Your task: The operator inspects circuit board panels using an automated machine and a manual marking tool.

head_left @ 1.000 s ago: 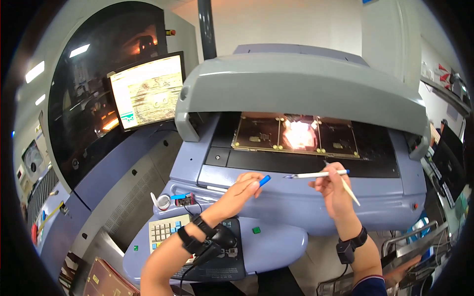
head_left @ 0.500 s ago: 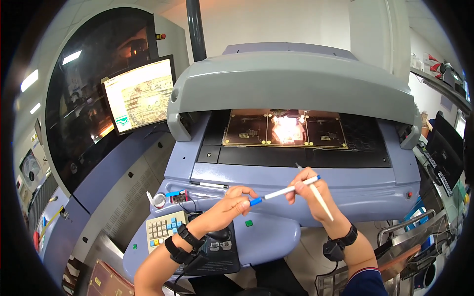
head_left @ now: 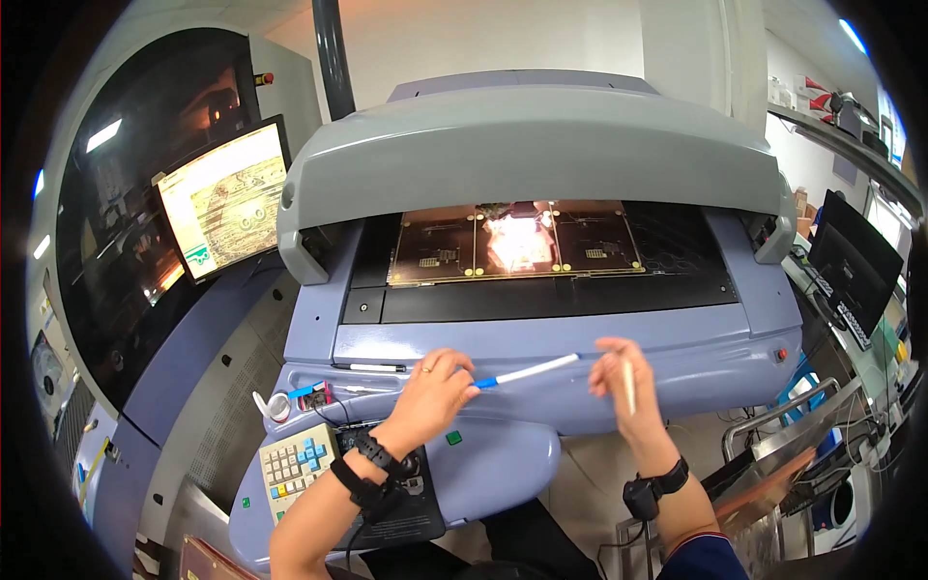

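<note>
My left hand (head_left: 432, 394) is closed round the blue-capped end of a white marker pen (head_left: 536, 369), above the machine's front ledge. The pen points right, and its far end stops short of my right hand (head_left: 623, 382). A slim cream-coloured stick-like tool (head_left: 629, 387) is held in my right hand, running along the palm; its exact kind cannot be made out. Beyond my hands, a dark panel of circuit boards (head_left: 435, 246) lies on the machine's black bed, with a bright light on its middle part.
A grey hood (head_left: 532, 155) arches over the bed. Left stands a lit monitor (head_left: 227, 198). A keypad (head_left: 298, 469), a black-and-white pen (head_left: 369, 367) and a small round container (head_left: 278, 406) sit near my left arm. A metal rail (head_left: 783, 416) and dark screen (head_left: 855, 256) are at right.
The marker pen has come away from my right hand and stays in my left. My right hand has moved slightly right, and its cream tool now stands more upright. The view has shifted.
</note>
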Demonstrator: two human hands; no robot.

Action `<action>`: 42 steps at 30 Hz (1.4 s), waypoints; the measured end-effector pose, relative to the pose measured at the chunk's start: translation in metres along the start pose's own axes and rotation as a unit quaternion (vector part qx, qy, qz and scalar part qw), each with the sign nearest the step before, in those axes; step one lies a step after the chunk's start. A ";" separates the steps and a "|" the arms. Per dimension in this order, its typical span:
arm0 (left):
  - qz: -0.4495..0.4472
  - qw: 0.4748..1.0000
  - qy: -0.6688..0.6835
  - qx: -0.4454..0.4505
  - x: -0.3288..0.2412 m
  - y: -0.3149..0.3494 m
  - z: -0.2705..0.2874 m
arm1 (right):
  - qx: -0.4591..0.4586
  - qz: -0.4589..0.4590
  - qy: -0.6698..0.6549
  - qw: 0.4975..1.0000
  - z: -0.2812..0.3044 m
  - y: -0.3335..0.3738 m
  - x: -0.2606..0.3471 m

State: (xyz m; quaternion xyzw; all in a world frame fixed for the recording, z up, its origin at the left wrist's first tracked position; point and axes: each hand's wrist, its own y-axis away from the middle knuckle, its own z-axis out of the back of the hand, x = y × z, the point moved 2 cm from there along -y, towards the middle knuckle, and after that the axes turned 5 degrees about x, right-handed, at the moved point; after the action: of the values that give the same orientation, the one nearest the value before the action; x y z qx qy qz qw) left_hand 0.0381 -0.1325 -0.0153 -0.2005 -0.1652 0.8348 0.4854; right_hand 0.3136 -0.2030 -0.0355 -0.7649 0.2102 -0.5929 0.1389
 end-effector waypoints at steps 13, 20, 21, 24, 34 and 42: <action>0.015 0.972 -0.228 -0.052 0.025 -0.025 -0.027 | -0.118 0.012 0.156 0.981 0.033 0.005 -0.009; 0.014 0.972 -0.231 -0.052 0.024 -0.022 -0.027 | -0.099 0.007 0.164 0.981 0.024 0.000 -0.019; 0.011 0.971 -0.233 -0.052 0.023 -0.024 -0.027 | -0.099 0.009 0.164 0.981 0.024 0.001 -0.020; 0.018 0.971 -0.232 -0.051 0.026 -0.025 -0.029 | -0.089 0.020 0.182 0.979 0.023 0.000 -0.033; 0.017 0.976 -0.213 -0.045 0.023 -0.029 -0.029 | 0.063 0.170 0.439 0.880 -0.012 0.008 -0.031; 0.021 0.980 -0.185 -0.064 0.015 -0.015 -0.020 | 0.080 0.183 0.441 0.875 -0.015 0.006 -0.037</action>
State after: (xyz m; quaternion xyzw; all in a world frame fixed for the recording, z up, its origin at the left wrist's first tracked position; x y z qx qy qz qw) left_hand 0.0527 -0.1108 -0.0285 -0.0763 -0.3008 0.8554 0.4148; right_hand 0.2905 -0.1899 -0.0661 -0.3586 0.3376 -0.8475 0.1980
